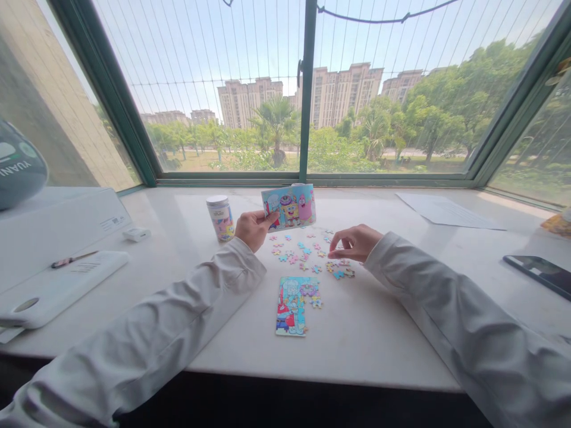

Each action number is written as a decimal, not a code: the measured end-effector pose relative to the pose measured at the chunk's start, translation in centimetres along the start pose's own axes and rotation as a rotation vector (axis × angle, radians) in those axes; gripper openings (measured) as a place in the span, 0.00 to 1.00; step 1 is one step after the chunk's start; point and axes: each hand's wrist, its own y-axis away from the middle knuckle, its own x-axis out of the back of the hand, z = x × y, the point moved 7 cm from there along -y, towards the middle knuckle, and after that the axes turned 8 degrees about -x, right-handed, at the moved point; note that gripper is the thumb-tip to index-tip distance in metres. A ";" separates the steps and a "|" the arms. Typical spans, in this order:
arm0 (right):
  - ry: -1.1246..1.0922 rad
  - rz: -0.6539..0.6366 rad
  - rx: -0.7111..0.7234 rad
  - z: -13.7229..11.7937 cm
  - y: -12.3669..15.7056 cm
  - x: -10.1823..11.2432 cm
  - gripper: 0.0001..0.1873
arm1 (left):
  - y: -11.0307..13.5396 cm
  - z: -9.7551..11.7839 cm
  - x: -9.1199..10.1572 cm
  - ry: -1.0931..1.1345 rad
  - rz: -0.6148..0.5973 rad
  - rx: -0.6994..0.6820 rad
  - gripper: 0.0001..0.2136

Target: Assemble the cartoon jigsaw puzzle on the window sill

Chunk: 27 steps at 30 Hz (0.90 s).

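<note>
My left hand (253, 227) grips a colourful cartoon picture card (289, 206) by its lower left corner and holds it upright above the white sill. My right hand (353, 242) is curled, its fingertips pinched down among several loose jigsaw pieces (303, 252) scattered on the sill; what it pinches is too small to name. Nearer me lies a partly assembled jigsaw (294, 305), left part filled in. A small round tin (220, 218) with a white lid stands just left of my left hand.
A white marble sill (401, 333) runs under a green-framed window (307, 89). At left lie a white box (57, 226), a flat white device (57, 285) with a pen, and a small white case (136, 233). Paper sheets (446, 211) and a dark phone (539, 272) lie at right.
</note>
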 end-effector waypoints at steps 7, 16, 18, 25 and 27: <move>0.053 -0.150 -0.014 -0.5 -0.2 -1.7 0.25 | 0.1 0.0 -0.5 0.053 -0.033 0.016 0.13; -0.183 -0.175 0.034 -1.1 0.3 -1.9 0.21 | 0.1 -0.4 -1.0 0.109 -0.073 0.005 0.16; -0.272 -0.146 0.041 -1.4 0.3 -1.7 0.21 | 0.2 -0.2 -1.0 0.111 -0.077 0.003 0.17; -0.574 -0.256 -0.017 -2.6 0.8 -2.3 0.24 | 0.4 0.0 -1.1 0.126 -0.079 0.015 0.15; -0.563 -0.327 -0.013 -3.0 1.0 -2.7 0.25 | 0.4 0.1 -1.1 0.124 -0.083 0.015 0.15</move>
